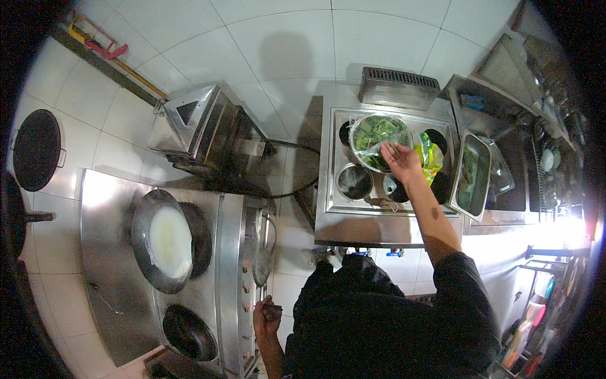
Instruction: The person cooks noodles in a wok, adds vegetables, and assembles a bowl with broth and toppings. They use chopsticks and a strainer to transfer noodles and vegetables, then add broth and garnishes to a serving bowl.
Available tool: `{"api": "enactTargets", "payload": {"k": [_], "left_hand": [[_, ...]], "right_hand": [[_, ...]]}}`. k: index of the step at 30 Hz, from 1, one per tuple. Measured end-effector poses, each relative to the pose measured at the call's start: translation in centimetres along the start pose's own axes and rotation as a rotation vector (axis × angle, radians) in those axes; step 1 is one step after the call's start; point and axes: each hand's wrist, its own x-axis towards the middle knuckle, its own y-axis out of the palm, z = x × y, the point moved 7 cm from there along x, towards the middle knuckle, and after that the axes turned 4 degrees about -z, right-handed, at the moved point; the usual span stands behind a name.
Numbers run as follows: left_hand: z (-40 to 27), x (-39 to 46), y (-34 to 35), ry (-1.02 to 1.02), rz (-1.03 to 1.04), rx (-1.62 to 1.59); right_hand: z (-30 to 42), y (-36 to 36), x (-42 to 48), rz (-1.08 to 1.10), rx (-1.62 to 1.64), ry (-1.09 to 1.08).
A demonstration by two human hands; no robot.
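Observation:
My right hand [401, 161] reaches over a round bowl of cut leafy greens [376, 135] with clear plastic film on it. Its fingers are apart at the bowl's near right side; whether they touch the film I cannot tell. A yellow and green plastic packet [430, 161] lies just right of this hand. Low at the left, my left hand [267, 316] is closed around the handle of a wire strainer [264, 251], which hangs beside the stove front. On the stove a wok [137, 241] holds whitish liquid [170, 241].
An empty dark wok [189, 333] sits on the steel stove [125, 303]. A metal pot [355, 182] stands below the greens on the steel counter [345, 230]. A rectangular steel tray [473, 176] leans at the sink's edge. A slotted metal box [399, 88] is against the wall.

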Motion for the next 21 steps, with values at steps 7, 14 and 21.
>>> {"api": "enactTargets", "payload": {"k": [7,14,21], "left_hand": [[-1.2,0.6,0.3,0.045,0.023,-0.009],[-1.1,1.2,-0.4,0.012,-0.007,-0.038],[-0.4,1.4,-0.9,0.072,-0.039,0.002]], "right_hand": [[-0.5,3.6,-2.2,0.121,-2.148,-1.254],[-0.1,5.5,-2.7,0.291,-2.032,-1.167],[-0.1,2.5,2.6,-0.113,-2.462,-1.229]]}}
